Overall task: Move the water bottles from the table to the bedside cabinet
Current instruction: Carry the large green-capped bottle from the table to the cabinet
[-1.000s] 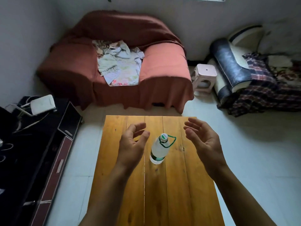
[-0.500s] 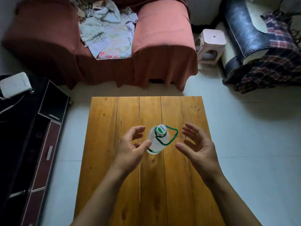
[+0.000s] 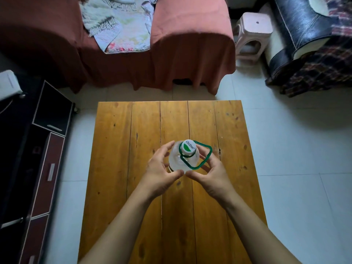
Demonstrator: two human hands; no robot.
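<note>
A clear water bottle [image 3: 178, 159] with a white and green cap and a green carry loop stands upright in the middle of the wooden table [image 3: 118, 149]. My left hand [image 3: 160, 168] wraps around its left side. My right hand [image 3: 211, 170] wraps around its right side, under the green loop. The two thumbs nearly meet in front of the bottle. Most of the bottle's body is hidden by my hands.
A dark low cabinet [image 3: 38, 149] with drawers runs along the left. A sofa under a red cover [image 3: 190, 44] stands behind the table, with cloths on its seat. A pink stool [image 3: 253, 33] and a black couch with a plaid blanket [image 3: 304, 35] stand at the back right. Pale tiled floor surrounds the table.
Both hands have moved inward from open positions on either side of the bottle and now close around it. The view has tilted further down toward the table.
</note>
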